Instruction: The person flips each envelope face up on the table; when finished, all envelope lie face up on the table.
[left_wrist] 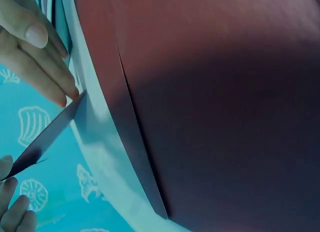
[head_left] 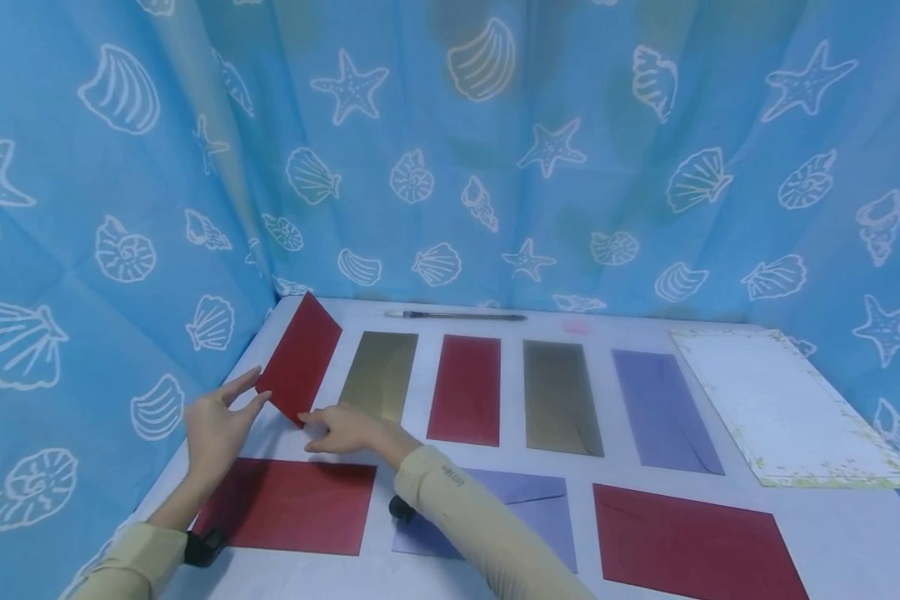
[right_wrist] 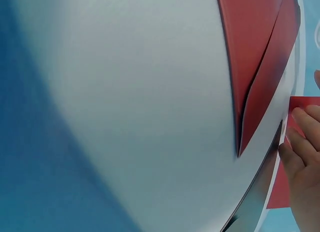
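My left hand pinches the near left part of a red envelope, which stands tilted up from the table at the far left. At its near right corner, the fingertips of my right hand touch the edge. In the left wrist view, the thumb of the right hand is apart from the paper, while the left hand's fingers hold the other end. The right wrist view has the right hand in front of red paper. Another red envelope lies flat below both hands.
Gold, red, brown and purple envelopes lie in a row. A nearer purple one is partly under the right sleeve, beside a red one. Behind lie a brush pen, pink eraser and bordered paper.
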A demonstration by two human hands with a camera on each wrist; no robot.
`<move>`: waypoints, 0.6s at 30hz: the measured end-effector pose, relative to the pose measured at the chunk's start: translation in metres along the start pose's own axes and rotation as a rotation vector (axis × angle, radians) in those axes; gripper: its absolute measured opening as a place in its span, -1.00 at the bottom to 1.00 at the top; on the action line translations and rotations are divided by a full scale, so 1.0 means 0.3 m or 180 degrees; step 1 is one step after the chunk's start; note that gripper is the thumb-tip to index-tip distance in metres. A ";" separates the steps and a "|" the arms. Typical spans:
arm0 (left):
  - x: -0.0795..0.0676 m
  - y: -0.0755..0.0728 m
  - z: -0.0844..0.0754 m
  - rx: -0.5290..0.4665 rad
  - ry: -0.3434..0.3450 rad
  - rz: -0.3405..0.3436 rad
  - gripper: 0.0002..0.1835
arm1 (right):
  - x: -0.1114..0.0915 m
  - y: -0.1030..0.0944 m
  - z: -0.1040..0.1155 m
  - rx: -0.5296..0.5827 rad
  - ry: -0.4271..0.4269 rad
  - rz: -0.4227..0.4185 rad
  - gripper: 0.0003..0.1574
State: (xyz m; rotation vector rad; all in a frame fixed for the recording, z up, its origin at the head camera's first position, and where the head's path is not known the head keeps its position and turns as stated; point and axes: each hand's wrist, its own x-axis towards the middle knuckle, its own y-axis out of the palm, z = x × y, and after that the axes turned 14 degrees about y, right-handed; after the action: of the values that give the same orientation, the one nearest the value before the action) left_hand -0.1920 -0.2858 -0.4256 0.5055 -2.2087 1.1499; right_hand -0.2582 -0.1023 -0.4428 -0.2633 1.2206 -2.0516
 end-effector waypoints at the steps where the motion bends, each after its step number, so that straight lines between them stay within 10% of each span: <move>1: 0.000 0.007 -0.001 -0.0006 0.0022 -0.0019 -0.51 | 0.001 -0.002 -0.006 0.0053 0.0008 0.0001 -0.35; 18: 0.005 0.074 -0.027 -0.0022 0.0381 -0.0180 -0.55 | 0.065 -0.157 0.045 0.0755 0.0383 -0.1192 -0.27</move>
State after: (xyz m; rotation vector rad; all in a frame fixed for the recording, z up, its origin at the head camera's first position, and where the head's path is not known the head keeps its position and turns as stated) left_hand -0.2031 -0.2670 -0.4345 0.4804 -2.0824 1.1136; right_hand -0.2881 -0.1110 -0.4001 -0.2745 1.0420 -2.5447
